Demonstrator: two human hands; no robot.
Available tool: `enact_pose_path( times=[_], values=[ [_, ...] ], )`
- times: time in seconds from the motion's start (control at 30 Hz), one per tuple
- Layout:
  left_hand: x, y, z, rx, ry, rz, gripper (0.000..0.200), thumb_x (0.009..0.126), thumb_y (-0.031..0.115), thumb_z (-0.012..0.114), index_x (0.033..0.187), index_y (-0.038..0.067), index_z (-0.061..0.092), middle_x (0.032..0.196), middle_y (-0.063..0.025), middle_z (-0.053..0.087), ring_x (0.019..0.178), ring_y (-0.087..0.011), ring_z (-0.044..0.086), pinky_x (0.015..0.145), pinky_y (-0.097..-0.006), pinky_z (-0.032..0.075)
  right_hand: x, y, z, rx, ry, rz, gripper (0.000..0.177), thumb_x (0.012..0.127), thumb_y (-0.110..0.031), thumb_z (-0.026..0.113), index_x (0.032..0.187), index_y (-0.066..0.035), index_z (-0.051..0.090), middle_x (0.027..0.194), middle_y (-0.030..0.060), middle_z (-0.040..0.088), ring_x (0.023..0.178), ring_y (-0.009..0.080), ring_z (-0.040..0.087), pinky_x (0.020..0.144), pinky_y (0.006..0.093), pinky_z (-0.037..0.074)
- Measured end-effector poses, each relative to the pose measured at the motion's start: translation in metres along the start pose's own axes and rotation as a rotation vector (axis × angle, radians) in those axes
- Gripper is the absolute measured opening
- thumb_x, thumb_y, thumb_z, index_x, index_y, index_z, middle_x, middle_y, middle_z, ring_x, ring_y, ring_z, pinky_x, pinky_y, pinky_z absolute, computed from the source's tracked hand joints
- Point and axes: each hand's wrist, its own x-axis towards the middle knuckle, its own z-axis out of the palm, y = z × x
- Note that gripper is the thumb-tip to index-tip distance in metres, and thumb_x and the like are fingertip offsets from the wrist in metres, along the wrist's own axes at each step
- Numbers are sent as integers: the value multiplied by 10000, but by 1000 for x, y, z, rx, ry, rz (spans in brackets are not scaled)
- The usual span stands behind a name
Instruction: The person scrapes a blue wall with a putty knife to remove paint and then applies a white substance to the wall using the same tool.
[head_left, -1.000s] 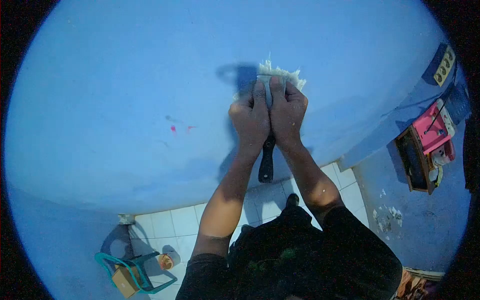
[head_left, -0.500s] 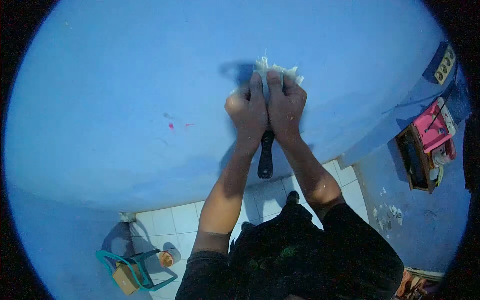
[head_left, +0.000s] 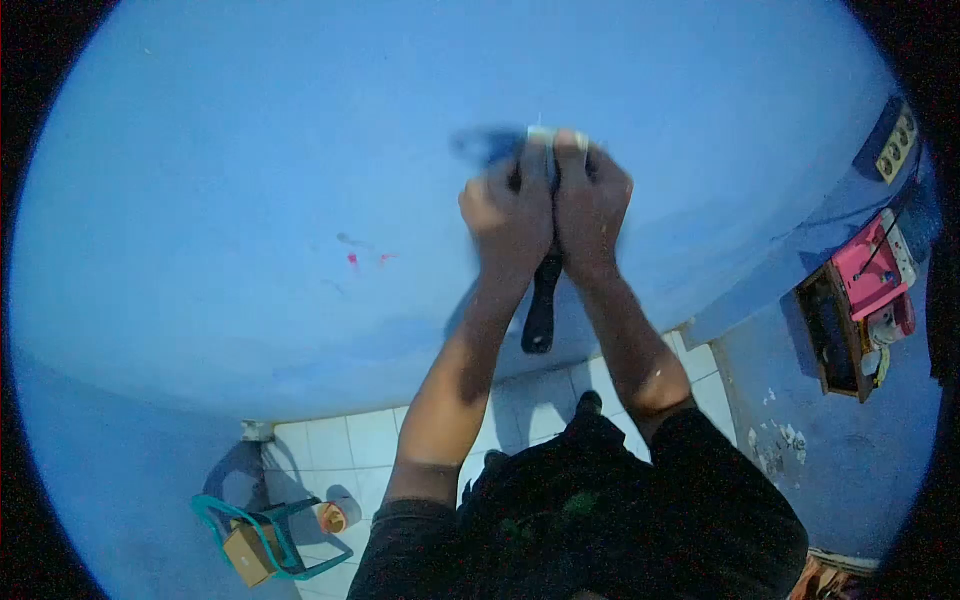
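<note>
Higher now: my left hand (head_left: 508,215) and right hand (head_left: 592,205), pressed together, clamp the black-handled metal scraper (head_left: 540,310) flat on the blue painted wall (head_left: 250,150), its white paste gone from view. I judge it light and stiff-bladed, best gripped near the neck.

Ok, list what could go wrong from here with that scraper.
1. The left hand and right hand bear down near the blade of the scraper, its handle hanging free below: a slip could drag knuckles along the blue wall.
2. Fingertips sit at the blade's top edge and might get nicked.
3. The hands are motion-blurred; fast strokes may gouge the paint.
</note>
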Motion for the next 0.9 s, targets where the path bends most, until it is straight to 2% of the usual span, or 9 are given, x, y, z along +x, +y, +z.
enact_pose_path(
  times=[0.1,0.27,0.33,0.47,0.57,0.63,0.7,0.77,0.9],
  values=[
    [-29,-4,-2,-264,-60,-72,303,831,184,502,664,-64,549,527,-158,510,506,-168,500,495,-347,386,1,24,-1,-8,108,-49,297,831,-210,544,637,16,558,502,28,485,510,67,401,455,284,337],
    [-28,3,0,-354,-68,-183,309,836,168,485,643,-70,520,507,-154,483,474,-149,468,469,-339,373,1,12,-4,-7,19,13,300,828,-220,544,647,17,569,513,36,504,515,75,419,466,281,341],
    [-32,-3,-1,-205,-73,-189,332,870,213,476,646,-30,512,524,-57,486,501,-94,419,476,-312,350,-8,30,0,-27,81,-27,305,826,-232,547,650,16,574,511,37,506,507,80,420,464,280,340],
    [-13,2,-4,-193,-44,-35,318,872,202,476,661,-31,524,543,-46,507,505,-98,432,485,-307,358,7,-6,3,-114,86,-89,303,824,-247,548,675,12,596,519,46,527,503,94,443,473,284,354],
    [-9,11,-1,-476,-116,-190,309,872,200,476,686,-37,543,549,-48,520,513,-98,450,492,-295,371,7,8,1,-152,104,-137,287,818,-239,555,694,15,605,532,53,544,501,99,453,470,292,360],
    [-24,-5,4,-310,9,-24,318,876,213,475,695,-33,565,546,-38,529,519,-83,460,481,-264,373,0,18,4,-54,121,-97,275,813,-225,557,695,19,603,539,53,551,502,95,458,471,288,365],
    [-20,-11,3,-256,-69,-80,322,879,232,476,727,-35,574,583,-25,542,532,-73,464,472,-237,366,1,18,4,-24,126,-120,267,810,-224,562,694,12,607,535,45,550,487,86,451,457,279,362],
    [-15,-4,2,-430,-173,-292,325,878,251,483,748,-31,577,603,-9,540,543,-70,464,471,-231,364,4,13,0,-66,80,-103,262,811,-221,559,698,9,610,538,46,554,491,85,463,463,276,369],
    [-20,0,4,-670,-96,-221,327,882,256,478,751,-29,569,604,-5,525,546,-68,454,462,-236,359,-2,1,-1,-56,54,-224,263,812,-224,559,701,9,609,534,42,555,491,78,476,470,269,379]
  ],
)
